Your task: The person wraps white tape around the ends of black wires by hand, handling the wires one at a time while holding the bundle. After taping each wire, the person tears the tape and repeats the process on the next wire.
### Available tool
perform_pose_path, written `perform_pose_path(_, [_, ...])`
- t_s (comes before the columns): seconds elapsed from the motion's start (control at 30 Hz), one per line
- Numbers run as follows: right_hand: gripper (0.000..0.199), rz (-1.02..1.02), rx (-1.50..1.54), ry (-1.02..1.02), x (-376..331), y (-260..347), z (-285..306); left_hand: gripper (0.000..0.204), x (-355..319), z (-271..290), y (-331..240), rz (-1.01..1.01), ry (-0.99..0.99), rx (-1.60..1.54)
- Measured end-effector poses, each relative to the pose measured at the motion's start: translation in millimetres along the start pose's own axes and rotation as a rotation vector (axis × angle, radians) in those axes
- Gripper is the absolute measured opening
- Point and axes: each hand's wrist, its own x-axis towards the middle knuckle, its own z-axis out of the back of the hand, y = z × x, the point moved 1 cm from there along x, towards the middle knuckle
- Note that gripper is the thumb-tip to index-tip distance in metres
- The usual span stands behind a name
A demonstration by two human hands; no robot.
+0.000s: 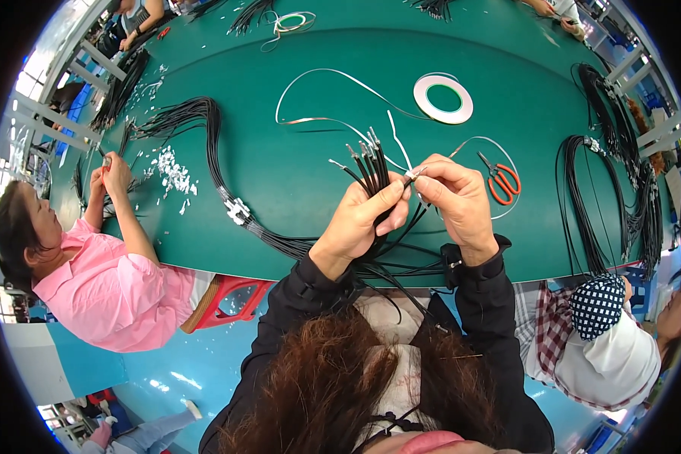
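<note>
My left hand [362,216] is closed round a bundle of thin black cables [371,170], their stripped or tipped ends fanning upward. At the bundle's right side, my right hand [458,200] pinches a narrow white tape strip [399,140] against one cable end. The two thumbs almost meet there, and the fingers partly hide that cable end. From the bundle the cables hang down over the table's near edge. A white tape roll [466,102] lies beyond my hands, its loose tape curling left. Right of my right hand are orange-handled snips [496,175].
A long black cable bundle [213,151] with a white tie [238,211] curves across the green table [340,64]. White scraps [172,172] are scattered at left. More cable bundles [583,204] hang at right. A person in pink [121,280] works at left; another sits at right.
</note>
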Motion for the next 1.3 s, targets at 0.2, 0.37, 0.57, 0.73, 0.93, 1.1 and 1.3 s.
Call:
perform_pose_path(0.2, [0.009,0.032,0.009,0.045,3.6,-1.4,-4.0,0.02,0.5,2.2,-2.0,0.094,0.08,-0.213])
perform_pose_path(0.37, [0.01,-0.001,0.054,0.05,3.2,-1.1,-6.4,0.021,0.6,3.5,-3.7,0.153,0.121,-0.287])
perform_pose_path(0.57, [0.01,-0.036,0.046,0.023,0.6,2.1,-9.3,0.021,0.8,6.5,-2.3,0.185,0.137,-0.324])
perform_pose_path(0.73, [0.009,-0.032,0.042,0.025,0.6,4.3,-12.4,0.021,0.7,8.4,-3.3,0.188,0.159,-0.33])
perform_pose_path(0.93, [0.007,-0.127,0.063,0.015,-0.4,8.8,-8.8,0.02,2.7,9.6,-3.8,0.235,0.192,-0.325])
perform_pose_path(1.1, [0.007,-0.162,0.086,0.067,1.5,9.9,-4.9,0.019,2.0,12.0,-4.1,0.258,0.214,-0.33])
perform_pose_path(1.3, [0.006,-0.164,0.08,0.134,1.0,11.6,0.0,0.019,3.2,8.8,-2.1,0.279,0.268,-0.3])
